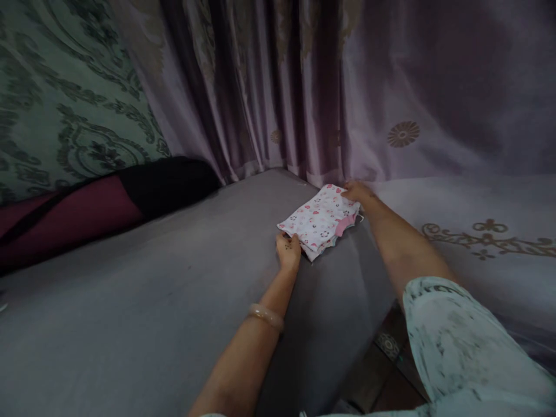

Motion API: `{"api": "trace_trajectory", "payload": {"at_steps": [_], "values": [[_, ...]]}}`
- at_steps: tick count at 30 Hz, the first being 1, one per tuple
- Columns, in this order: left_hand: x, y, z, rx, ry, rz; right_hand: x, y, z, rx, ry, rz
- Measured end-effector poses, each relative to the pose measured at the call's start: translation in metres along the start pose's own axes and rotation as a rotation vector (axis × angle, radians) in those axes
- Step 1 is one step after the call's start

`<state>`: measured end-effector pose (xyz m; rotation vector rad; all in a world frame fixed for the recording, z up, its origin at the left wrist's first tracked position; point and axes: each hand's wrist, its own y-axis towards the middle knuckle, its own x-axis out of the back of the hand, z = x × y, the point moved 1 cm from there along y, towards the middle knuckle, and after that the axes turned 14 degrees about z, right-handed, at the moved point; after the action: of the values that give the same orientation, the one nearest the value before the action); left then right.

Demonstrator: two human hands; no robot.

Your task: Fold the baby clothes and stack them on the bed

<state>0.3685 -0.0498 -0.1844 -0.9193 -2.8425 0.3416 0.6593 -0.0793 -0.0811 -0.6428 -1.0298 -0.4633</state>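
A: Take it from the left edge; what lies there?
B: A long dark red and black bag (130,194), cut off by the frame, along the grey bed surface (143,313); at mid-frame the left hand (288,250) is at the near left corner of the folded printed cloth (316,219), its fingers curled in and seeming to pinch that corner.
A: And the cloth itself?
B: Right of centre, flat side up on the grey, a pink band (346,225) at its right edge; the right hand (357,191) touches its far right corner, but I can't tell whether those fingers pinch or merely press, since they are small and partly lost against the curtain (382,87).
A: How would you handle it well?
B: Catch every layer at both corners, I'd say; pull gently and evenly, so the upper layer doesn't slide off the lower one that peeks out in front.
A: Anything else unclear?
B: The left fingertips are tucked from view; the underside is hidden; the brown patterned patch (386,359) at lower right is dim, partly covered by the sleeve (464,341).
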Motion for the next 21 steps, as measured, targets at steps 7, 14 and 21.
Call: {"api": "trace_trajectory", "payload": {"at_steps": [7,14,21], "values": [[0.001,-0.008,-0.003,-0.019,0.11,-0.028,-0.021,-0.001,-0.007,-0.16,-0.162,0.024],[0.002,-0.026,-0.015,-0.193,0.181,0.047,-0.038,-0.014,-0.002,-0.239,-0.204,-0.1],[0.003,-0.022,-0.016,-0.111,0.388,0.178,-0.058,-0.038,0.032,-0.047,-0.317,-0.244]]}}
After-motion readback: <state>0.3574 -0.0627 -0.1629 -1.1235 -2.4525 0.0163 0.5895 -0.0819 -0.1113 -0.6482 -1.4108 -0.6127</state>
